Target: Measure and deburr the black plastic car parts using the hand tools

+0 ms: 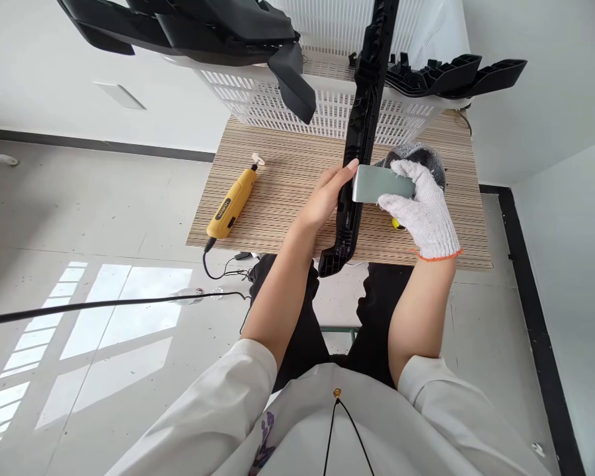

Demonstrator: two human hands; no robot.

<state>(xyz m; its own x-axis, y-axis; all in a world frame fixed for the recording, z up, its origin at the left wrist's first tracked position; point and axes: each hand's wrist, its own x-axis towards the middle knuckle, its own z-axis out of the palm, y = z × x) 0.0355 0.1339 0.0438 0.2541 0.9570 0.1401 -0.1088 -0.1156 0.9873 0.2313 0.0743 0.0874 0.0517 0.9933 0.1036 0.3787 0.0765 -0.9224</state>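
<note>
A long black plastic part point(361, 125) stands tilted from the small wooden table point(287, 178) up against the white basket. My bare left hand point(327, 195) wraps its fingers round the lower stretch of that part. My right hand point(421, 205), in a white knit glove, grips a grey-green rectangular block point(377, 184) and presses it flat against the side of the black part, just right of my left fingertips. A small yellow thing point(395, 223) shows under the gloved hand.
A yellow rotary tool point(232, 203) with a cord lies on the table's left side. A white slatted basket point(327, 106) at the back holds several black plastic parts. A grey glove or cloth point(416, 155) lies behind my right hand. A black cable point(104, 304) crosses the floor.
</note>
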